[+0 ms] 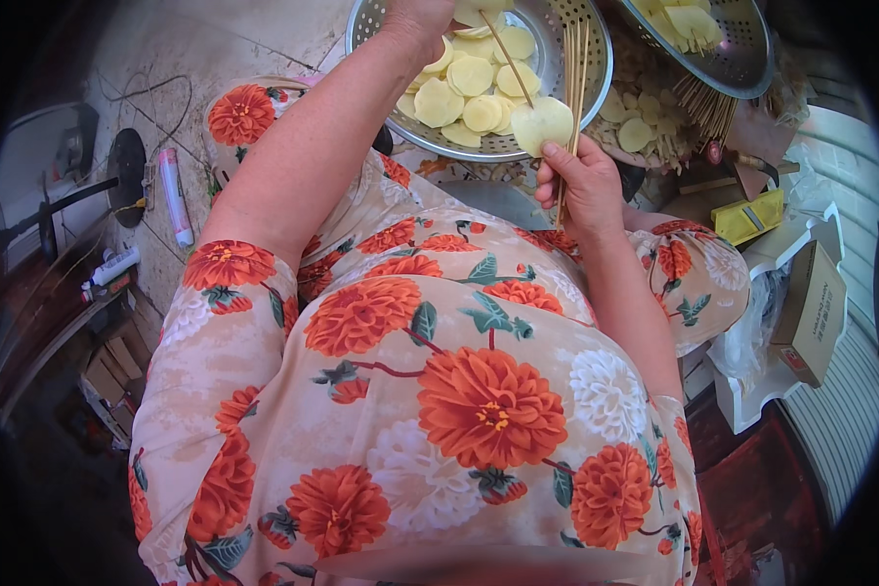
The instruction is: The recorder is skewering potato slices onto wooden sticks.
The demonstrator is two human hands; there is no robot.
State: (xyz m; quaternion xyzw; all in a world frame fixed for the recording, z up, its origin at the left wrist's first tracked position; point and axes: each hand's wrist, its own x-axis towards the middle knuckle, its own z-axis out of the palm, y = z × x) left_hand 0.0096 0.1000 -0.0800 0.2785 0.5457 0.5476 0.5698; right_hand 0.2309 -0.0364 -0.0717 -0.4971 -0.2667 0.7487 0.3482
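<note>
My left hand [419, 29] is at the top edge, its fingers partly cut off, against a pale potato slice [473, 13]. A thin wooden skewer [509, 62] runs from that slice down to another round potato slice [540, 126]. My right hand [586, 187] pinches this lower slice between thumb and fingers and also grips several upright bamboo skewers [573, 80]. Beneath both hands stands a perforated metal colander [602, 66], with many loose potato slices [472, 75] inside.
At the upper right are a second metal colander [758, 69] holding slices, a skewer bundle [703, 110] and a pile of slices [635, 134]. Nearby lie a yellow slicer [748, 217], a white foam tray [740, 414] and a cardboard box [808, 315]. A pink tube [174, 198] lies left.
</note>
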